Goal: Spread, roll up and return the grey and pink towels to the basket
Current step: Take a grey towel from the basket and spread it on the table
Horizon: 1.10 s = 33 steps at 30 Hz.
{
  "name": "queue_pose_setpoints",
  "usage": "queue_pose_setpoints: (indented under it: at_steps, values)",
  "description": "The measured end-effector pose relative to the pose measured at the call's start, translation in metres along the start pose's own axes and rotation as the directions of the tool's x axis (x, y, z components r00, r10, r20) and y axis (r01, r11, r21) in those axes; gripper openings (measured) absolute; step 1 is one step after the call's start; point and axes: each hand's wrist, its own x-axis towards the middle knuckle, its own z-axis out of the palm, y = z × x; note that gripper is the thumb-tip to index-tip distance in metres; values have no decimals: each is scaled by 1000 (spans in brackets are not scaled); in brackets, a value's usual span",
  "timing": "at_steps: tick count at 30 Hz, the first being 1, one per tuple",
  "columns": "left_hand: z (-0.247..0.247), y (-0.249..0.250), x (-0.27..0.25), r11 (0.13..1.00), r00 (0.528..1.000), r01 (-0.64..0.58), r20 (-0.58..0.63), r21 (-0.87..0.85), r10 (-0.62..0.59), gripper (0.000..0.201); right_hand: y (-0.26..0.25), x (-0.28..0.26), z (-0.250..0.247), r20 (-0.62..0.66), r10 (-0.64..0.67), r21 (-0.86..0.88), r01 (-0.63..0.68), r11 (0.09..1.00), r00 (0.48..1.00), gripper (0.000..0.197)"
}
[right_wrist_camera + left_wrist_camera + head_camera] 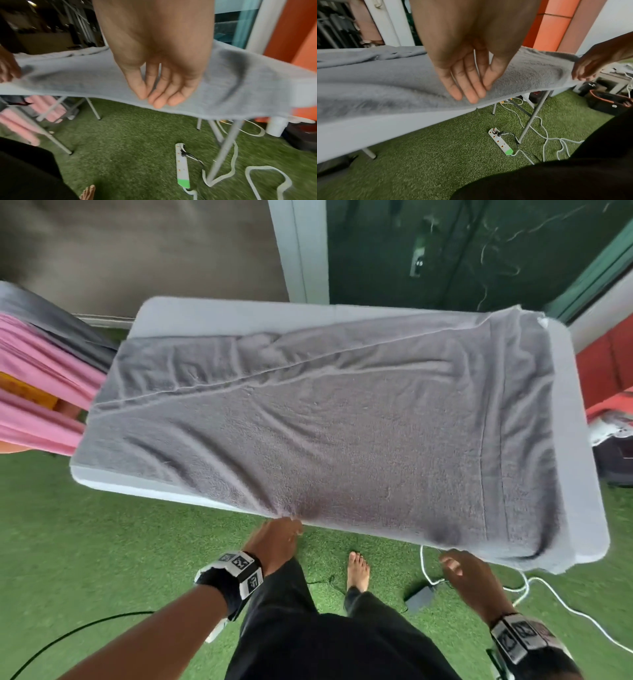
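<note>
A grey towel (342,419) (385,81) (85,79) lies spread over a white folding table (582,440), with creases and a folded strip along its far side. My left hand (279,537) (471,93) is at the near edge with straight fingers. Its fingertips touch the hem where the cloth puckers. My right hand (460,568) (154,98) hangs just off the near edge further right, its fingers relaxed and holding nothing. Pink towels (37,392) (20,121) lie beyond the table's left end beside a dark grey cloth (58,323).
Artificial grass covers the floor. Under the table lie a white power strip (500,140) (182,166), white cables (534,587) and a black adapter (419,597). The table's metal legs (534,116) angle down. My bare foot (358,571) is near the table's edge.
</note>
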Motion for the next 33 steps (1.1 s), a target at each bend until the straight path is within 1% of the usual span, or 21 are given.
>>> queue_pose_setpoints:
  at_steps: [2, 5, 9, 11, 13, 14, 17, 19, 20, 22, 23, 25, 27, 29, 30, 32, 33]
  values:
    - [0, -19, -9, 1000, 999, 15, -28, -26, -16, 23, -46, 15, 12, 88, -88, -3, 89, 996, 992, 19]
    - [-10, -59, -24, 996, 996, 73, -39, -52, -75, 23, -121, 36, 31, 179, -206, -12, 212, 977, 962, 19]
    - [-42, -129, -43, 987, 988, 149, -40, -51, -151, 21, -223, 54, 68, 221, -372, -5, 382, 924, 902, 17]
    - [-68, -169, -50, 982, 980, 180, -78, -51, -183, 22, -273, 59, 93, 229, -456, 11, 466, 885, 860, 14]
    - [-98, -211, -54, 976, 965, 216, -144, -41, -220, 21, -319, 63, 123, 242, -502, 9, 515, 857, 830, 11]
    - [-114, -231, -55, 971, 957, 237, -169, -23, -237, 21, -341, 65, 138, 248, -508, 7, 523, 853, 825, 11]
    - [-163, -291, -57, 956, 934, 287, -238, 56, -267, 22, -395, 74, 185, 232, -503, -54, 527, 848, 833, 18]
    - [-191, -328, -56, 945, 917, 316, -283, 87, -281, 29, -416, 81, 209, 197, -472, -116, 499, 859, 859, 23]
    - [-203, -346, -56, 935, 910, 337, -291, 107, -295, 34, -423, 83, 219, 192, -438, -145, 466, 873, 878, 25]
    - [-221, -377, -55, 920, 912, 358, -271, 163, -307, 45, -433, 86, 233, 199, -360, -219, 399, 891, 912, 29]
    - [-228, -389, -53, 920, 920, 349, -249, 176, -302, 50, -435, 85, 237, 199, -332, -269, 377, 886, 922, 30]
    - [-236, -405, -49, 948, 941, 285, -230, 139, -249, 58, -439, 84, 242, 174, -315, -345, 357, 868, 933, 28]
    - [-237, -416, -45, 976, 962, 192, -216, 106, -166, 65, -441, 83, 241, 151, -329, -358, 362, 861, 932, 25]
    - [-241, -422, -43, 989, 975, 127, -191, 82, -109, 64, -441, 87, 241, 160, -366, -347, 399, 849, 917, 23]
    - [-245, -424, -44, 991, 974, 119, -199, 55, -106, 58, -440, 89, 240, 173, -376, -339, 414, 845, 910, 23]
    - [-252, -426, -43, 995, 965, 98, -247, 34, -87, 46, -439, 93, 239, 190, -380, -332, 424, 842, 905, 24]
    - [-254, -429, -41, 996, 958, 79, -278, 41, -65, 45, -438, 93, 239, 192, -384, -336, 428, 839, 903, 24]
